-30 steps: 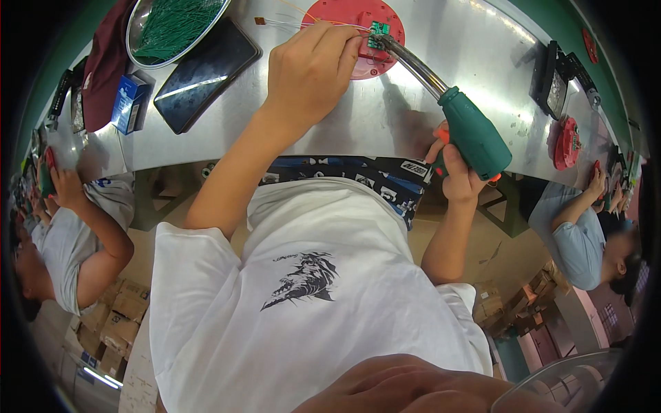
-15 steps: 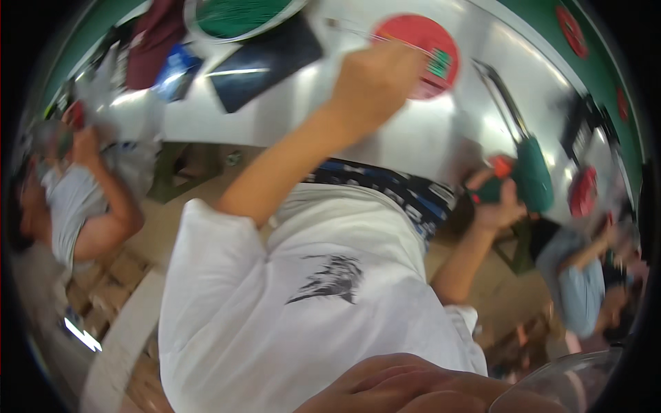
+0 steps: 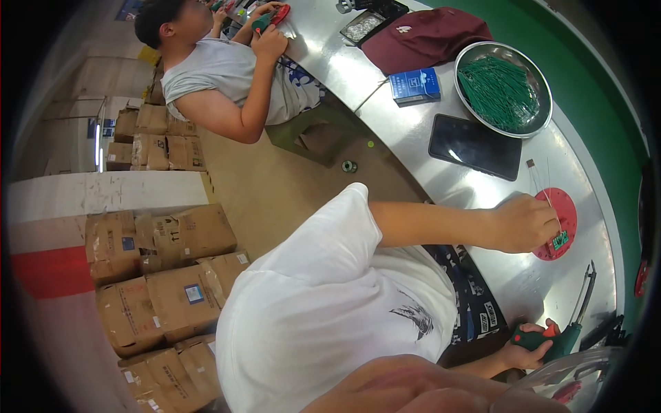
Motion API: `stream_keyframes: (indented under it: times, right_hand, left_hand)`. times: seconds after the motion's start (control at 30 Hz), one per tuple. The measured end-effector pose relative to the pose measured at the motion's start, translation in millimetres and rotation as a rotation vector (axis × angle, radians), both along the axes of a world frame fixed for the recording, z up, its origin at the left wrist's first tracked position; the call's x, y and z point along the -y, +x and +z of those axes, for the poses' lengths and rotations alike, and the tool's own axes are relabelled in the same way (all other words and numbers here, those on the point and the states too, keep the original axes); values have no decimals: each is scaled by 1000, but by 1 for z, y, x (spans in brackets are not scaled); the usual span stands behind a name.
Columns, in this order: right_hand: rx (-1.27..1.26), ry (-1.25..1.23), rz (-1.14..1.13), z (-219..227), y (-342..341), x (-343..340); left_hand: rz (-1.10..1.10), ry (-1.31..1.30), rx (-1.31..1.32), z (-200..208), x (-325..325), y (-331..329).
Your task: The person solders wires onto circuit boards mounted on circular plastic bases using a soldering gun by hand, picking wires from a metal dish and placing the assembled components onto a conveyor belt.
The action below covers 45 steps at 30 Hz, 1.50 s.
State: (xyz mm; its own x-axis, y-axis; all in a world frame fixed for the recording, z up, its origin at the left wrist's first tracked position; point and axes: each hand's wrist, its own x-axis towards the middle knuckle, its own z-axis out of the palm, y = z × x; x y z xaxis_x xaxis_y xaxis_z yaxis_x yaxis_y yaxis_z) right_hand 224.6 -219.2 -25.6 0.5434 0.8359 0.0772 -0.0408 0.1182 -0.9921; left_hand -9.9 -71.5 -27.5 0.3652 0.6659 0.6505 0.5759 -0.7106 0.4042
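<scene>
My left hand [image 3: 525, 224] is closed in a pinch over a round red disc [image 3: 566, 203] on the metal table. Thin pale wires [image 3: 540, 184] with a small brown square at their far end pass under its fingers. Right by the fingertips a small green circuit board [image 3: 560, 240] lies on the disc. Low at the table's near edge, my right hand [image 3: 527, 350] grips a green soldering gun [image 3: 566, 342] with a red trigger. The gun's long metal tip points up and away, apart from the board.
A steel bowl [image 3: 549, 110] of cut green wires, a dark phone [image 3: 475, 146], a blue box [image 3: 414, 87] and a maroon cap [image 3: 427, 40] occupy the table. Another person [image 3: 220, 82] works at the left. Stacked cardboard boxes [image 3: 180, 292] and a green stool [image 3: 313, 138] stand on the floor.
My view has turned left, so the table things appear farther right and the boxes show. My left hand stays at the red disc; the right still holds the soldering gun.
</scene>
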Motion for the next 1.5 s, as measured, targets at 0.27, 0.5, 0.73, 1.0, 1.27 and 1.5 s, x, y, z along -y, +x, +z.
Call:
stream_keyframes:
  times: [0.27,0.5,0.73,1.0,1.27,1.5]
  right_hand:
    - [-144,-62,18,-18,11,14]
    - [6,124,38,-2,-18,-3]
    - [47,58,115,-1,-17,16]
    - [149,48,312,7,-22,21]
    - [215,29,348,6,-20,21]
    - [56,6,321,7,-17,22]
  left_hand:
    - [-119,-1,59,-13,-10,2]
    - [52,-81,253,9,-10,-9]
    - [-221,89,188,5,-14,-10]
    - [-230,23,36,-5,-22,-3]
    - [-195,11,13,-8,-22,-1]
    - [-195,15,17,-9,-21,0]
